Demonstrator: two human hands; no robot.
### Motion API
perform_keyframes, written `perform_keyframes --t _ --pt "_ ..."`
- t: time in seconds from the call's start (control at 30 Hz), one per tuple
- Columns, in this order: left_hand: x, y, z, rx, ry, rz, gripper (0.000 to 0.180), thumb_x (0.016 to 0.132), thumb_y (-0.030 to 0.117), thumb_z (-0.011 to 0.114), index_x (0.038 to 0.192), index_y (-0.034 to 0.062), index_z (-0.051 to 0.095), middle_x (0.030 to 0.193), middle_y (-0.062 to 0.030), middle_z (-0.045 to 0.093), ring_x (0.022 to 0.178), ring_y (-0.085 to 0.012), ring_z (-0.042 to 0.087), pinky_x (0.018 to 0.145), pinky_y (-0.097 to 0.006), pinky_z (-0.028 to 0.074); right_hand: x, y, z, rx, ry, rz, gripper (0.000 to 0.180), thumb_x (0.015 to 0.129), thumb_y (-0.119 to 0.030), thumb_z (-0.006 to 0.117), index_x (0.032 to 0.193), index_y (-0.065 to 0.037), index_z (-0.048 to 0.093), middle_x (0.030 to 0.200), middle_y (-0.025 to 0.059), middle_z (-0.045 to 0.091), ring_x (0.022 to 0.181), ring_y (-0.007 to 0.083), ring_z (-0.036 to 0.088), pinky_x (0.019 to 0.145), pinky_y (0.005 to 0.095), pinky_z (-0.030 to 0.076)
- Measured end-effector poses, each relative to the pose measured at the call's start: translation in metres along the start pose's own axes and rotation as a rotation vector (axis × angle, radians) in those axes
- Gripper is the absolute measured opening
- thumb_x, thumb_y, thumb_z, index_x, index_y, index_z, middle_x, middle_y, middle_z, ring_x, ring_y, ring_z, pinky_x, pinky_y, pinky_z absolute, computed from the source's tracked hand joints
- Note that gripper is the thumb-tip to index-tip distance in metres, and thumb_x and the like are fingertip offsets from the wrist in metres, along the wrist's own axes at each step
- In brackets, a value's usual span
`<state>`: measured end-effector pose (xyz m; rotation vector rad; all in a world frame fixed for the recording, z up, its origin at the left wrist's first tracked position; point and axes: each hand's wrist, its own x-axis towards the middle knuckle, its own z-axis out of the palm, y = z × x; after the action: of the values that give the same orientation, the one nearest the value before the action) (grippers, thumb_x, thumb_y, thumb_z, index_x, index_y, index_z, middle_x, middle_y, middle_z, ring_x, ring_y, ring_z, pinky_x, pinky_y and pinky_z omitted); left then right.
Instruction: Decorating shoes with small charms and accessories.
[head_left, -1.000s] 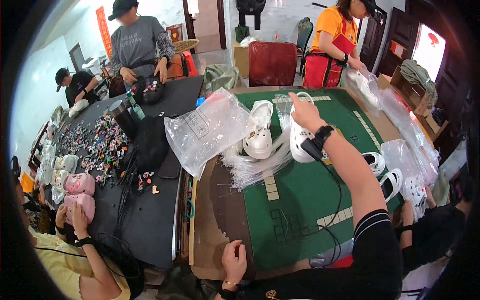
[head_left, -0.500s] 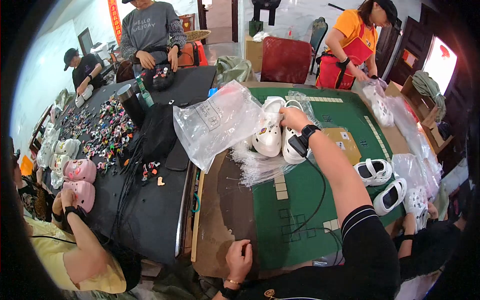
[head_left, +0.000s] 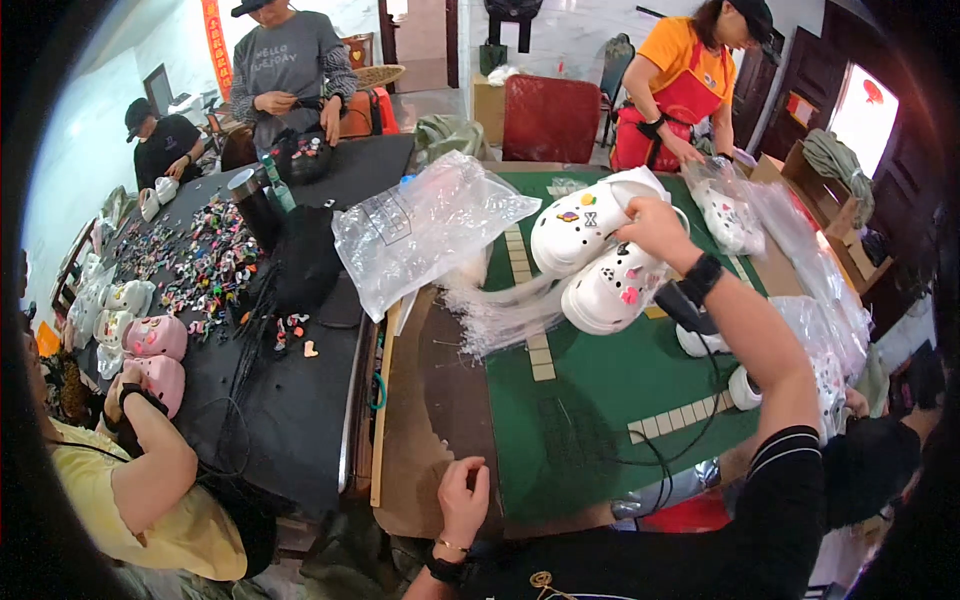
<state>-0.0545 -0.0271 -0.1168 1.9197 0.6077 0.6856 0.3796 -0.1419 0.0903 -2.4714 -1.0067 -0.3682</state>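
My right hand (head_left: 660, 232) grips a pair of white clogs (head_left: 572, 232) by their heel ends. They are tilted above the green table, toes toward me, with colourful charms on their uppers. My left hand (head_left: 465, 497) rests at the near table edge, fingers curled in and nothing seen in them. A clear plastic bag (head_left: 430, 235) lies to the left of the clogs, next to a bundle of thin clear plastic strands (head_left: 500, 310). Other white clogs (head_left: 700, 340) on the mat are partly hidden behind my right forearm.
On the left, a black table (head_left: 270, 410) holds loose charms (head_left: 215, 255), a dark tumbler (head_left: 255, 208) and pink clogs (head_left: 155, 337). Co-workers handle shoes around both tables. Bagged clogs (head_left: 730, 215) are at the far right. A black cable (head_left: 660, 460) hangs near my right arm.
My right hand has lifted the pair of white clogs off the mat, bringing them rightward, nearer and tilted. My left hand stays at the table edge. The view has shifted slightly.
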Motion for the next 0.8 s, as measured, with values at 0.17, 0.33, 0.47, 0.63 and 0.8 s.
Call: perform_keyframes --t 0.17,0.33,0.47,0.63,0.8 --pt "0.003 0.032 -0.006 -0.216 -0.242 -0.127 0.030 0.091 0.010 0.061 0.119 0.0001 0.056 0.099 -0.0094 0.066 0.085 -0.0156 0.065 0.072 -0.030 0.053 -0.094 -0.022 -0.026 0.058 -0.358 0.181 0.033 0.066 -0.030 0.078 0.079 -0.001 0.069 0.078 0.0158 0.069 0.072 0.0250 0.067 0.067 0.0364 0.052" --pt "0.006 0.052 0.001 -0.536 -0.658 -0.450 0.043 0.092 0.012 0.062 0.130 0.0000 0.046 0.105 -0.0128 0.065 0.084 -0.0153 0.066 0.070 -0.027 0.054 -0.186 -0.060 -0.012 0.329 -0.795 0.285 0.023 0.083 -0.020 0.063 0.079 0.002 0.068 0.066 0.0135 0.066 0.053 0.0184 0.066 0.052 0.0307 0.052" --pt "-0.001 0.060 -0.001 -0.271 -0.665 -0.289 0.042 0.088 0.013 0.067 0.125 -0.0004 0.052 0.104 -0.0112 0.066 0.083 -0.0140 0.064 0.071 -0.028 0.053 -0.179 -0.050 -0.019 0.277 -0.630 0.054 0.021 0.083 -0.018 0.061 0.079 0.002 0.065 0.065 0.0131 0.064 0.055 0.0243 0.065 0.054 0.0357 0.051" --pt "0.003 0.092 0.003 0.026 -0.539 0.223 0.046 0.077 0.017 0.076 0.118 0.0038 0.059 0.103 -0.0095 0.064 0.093 -0.0216 0.062 0.077 -0.034 0.051 -0.149 -0.012 -0.008 0.140 -0.447 -0.135 0.022 0.078 -0.018 0.063 0.096 -0.007 0.067 0.093 0.0138 0.066 0.089 0.0330 0.063 0.079 0.0408 0.050" --pt "0.014 0.147 0.052 0.212 -0.810 0.872 0.063 0.070 0.031 0.079 0.124 0.0090 0.057 0.121 -0.0104 0.057 0.116 -0.0290 0.052 0.098 -0.044 0.040 -0.139 -0.007 0.038 0.092 -0.755 -0.379 0.054 0.072 -0.019 0.062 0.124 -0.006 0.058 0.121 0.0165 0.060 0.113 0.0346 0.054 0.099 0.0445 0.041"
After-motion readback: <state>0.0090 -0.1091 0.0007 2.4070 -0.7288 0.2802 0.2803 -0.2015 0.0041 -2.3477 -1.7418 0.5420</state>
